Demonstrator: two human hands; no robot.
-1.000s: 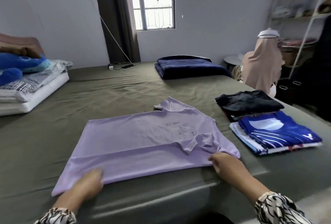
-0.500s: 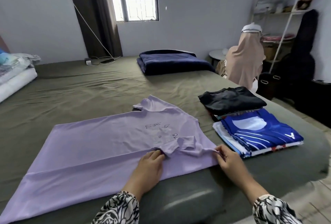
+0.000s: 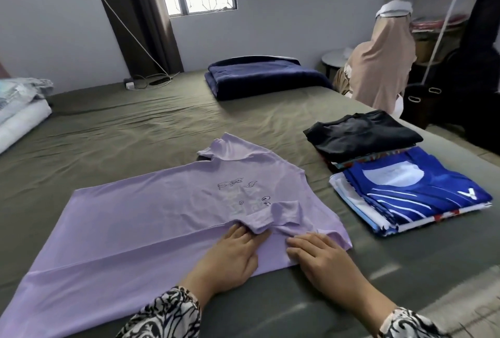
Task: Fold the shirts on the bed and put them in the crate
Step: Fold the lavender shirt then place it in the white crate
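Observation:
A lilac shirt (image 3: 151, 210) lies spread on the olive-green bed (image 3: 135, 126), its near long side folded in along the body and a short sleeve turned back on top. My left hand (image 3: 232, 254) presses flat on the shirt, fingertips at the folded sleeve's edge. My right hand (image 3: 322, 256) lies flat beside it, fingers on the fabric near the collar end. To the right sit folded shirts: a blue one with white stripes (image 3: 414, 191) on a small stack, and a black one (image 3: 362, 135) on another stack behind it. No crate is in view.
A folded navy blanket (image 3: 265, 78) lies at the far side of the bed. White bedding (image 3: 19, 118) is piled at the left edge. A person in a beige covering (image 3: 384, 59) sits beyond the bed's right side, near shelves and dark bags.
My right hand moved left from the shirt's collar edge onto the folded fabric, close to my left hand. My left hand earlier slid from the hem end to the sleeve. The view came closer.

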